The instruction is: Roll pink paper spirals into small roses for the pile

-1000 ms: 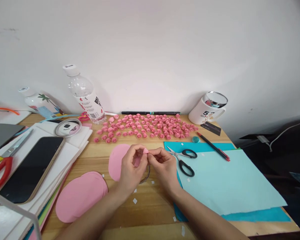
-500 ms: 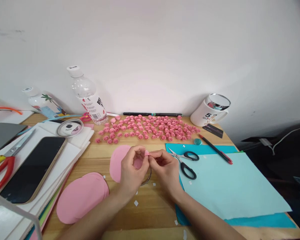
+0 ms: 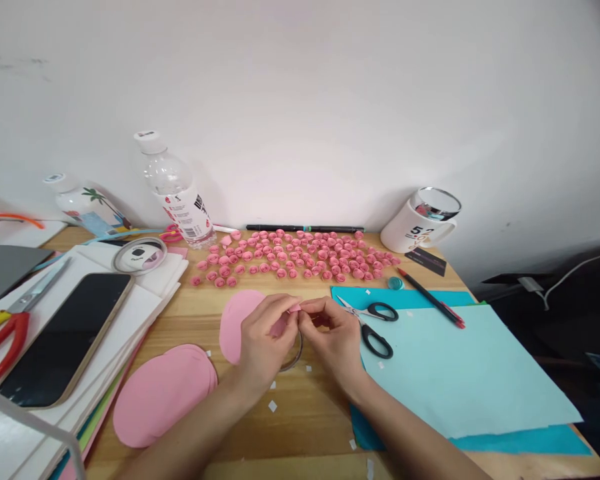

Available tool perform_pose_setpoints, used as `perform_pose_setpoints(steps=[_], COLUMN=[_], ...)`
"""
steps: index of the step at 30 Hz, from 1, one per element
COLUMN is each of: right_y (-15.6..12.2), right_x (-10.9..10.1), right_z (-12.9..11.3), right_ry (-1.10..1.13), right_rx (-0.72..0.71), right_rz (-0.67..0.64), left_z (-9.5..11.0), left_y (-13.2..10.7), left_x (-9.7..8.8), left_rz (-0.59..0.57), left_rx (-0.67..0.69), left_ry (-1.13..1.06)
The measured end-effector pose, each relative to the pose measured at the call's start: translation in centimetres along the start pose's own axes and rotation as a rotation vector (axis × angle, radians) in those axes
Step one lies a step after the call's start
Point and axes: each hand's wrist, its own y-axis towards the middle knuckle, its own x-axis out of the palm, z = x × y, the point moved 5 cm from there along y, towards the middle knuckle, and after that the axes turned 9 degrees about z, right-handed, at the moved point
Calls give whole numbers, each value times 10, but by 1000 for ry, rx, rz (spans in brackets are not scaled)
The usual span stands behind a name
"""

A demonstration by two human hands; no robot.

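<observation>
My left hand [image 3: 265, 340] and my right hand [image 3: 333, 337] meet over the wooden table [image 3: 310, 407], fingertips pinched together on a small pink paper roll [image 3: 295, 308]. A pink paper disc [image 3: 235, 320] lies partly under my left hand. A stack of pink discs [image 3: 163, 393] sits to the front left. Several small pink paper roses [image 3: 290, 257] are spread along the back of the table. Black-handled scissors [image 3: 373, 323] rest just right of my right hand.
Light blue paper [image 3: 460, 373] over darker blue sheets lies at right. A white mug [image 3: 420, 223], a red pencil [image 3: 430, 300], two bottles [image 3: 177, 190], a tape roll [image 3: 140, 255], a phone [image 3: 67, 337] on white paper and red-handled scissors [image 3: 3, 337] stand around.
My fingers have shifted slightly on the pink roll, which now sits lower between the fingertips. Both hands stay in the same spot.
</observation>
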Motion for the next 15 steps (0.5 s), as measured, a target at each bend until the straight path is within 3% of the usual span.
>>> perform_pose_setpoints(steps=[10, 15], right_y=[9, 13], right_x=[0, 2], right_z=[-4, 4], right_ry=[-131, -249], right_rx=[-177, -182], right_rz=[-65, -161], left_z=[-3, -18], left_y=[4, 14], left_x=[-1, -13], left_rz=[-74, 73], left_rx=[2, -204], left_ry=[-14, -55])
